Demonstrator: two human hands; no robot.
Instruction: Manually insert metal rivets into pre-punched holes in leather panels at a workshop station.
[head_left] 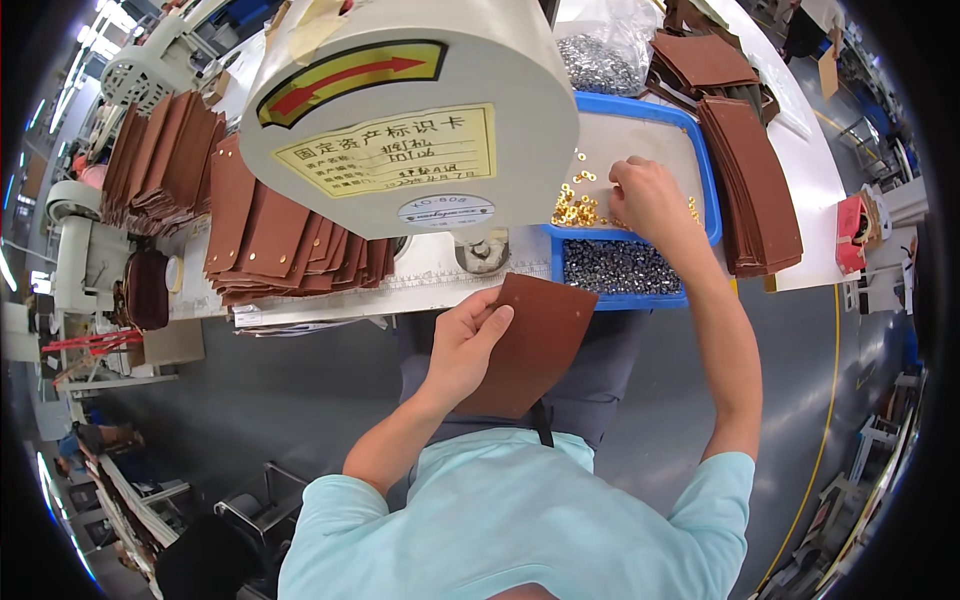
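I saw left hand (468,345) pinching brown leather piece (535,345) at frame centre | right hand (645,195) curled over gold eyelets (578,208) in blue tray (705,165), upper right; grip unclear

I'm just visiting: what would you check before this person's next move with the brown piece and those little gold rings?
1. Left hand grips the flat brown leather piece: ok.
2. Right hand reaches the small gold metal eyelets: ok.
3. Eyelet actually pinched: cannot tell.
4. Blue plastic tray sits fully on the white table: ok.
5. Round cream machine head hides the work point: not ok.
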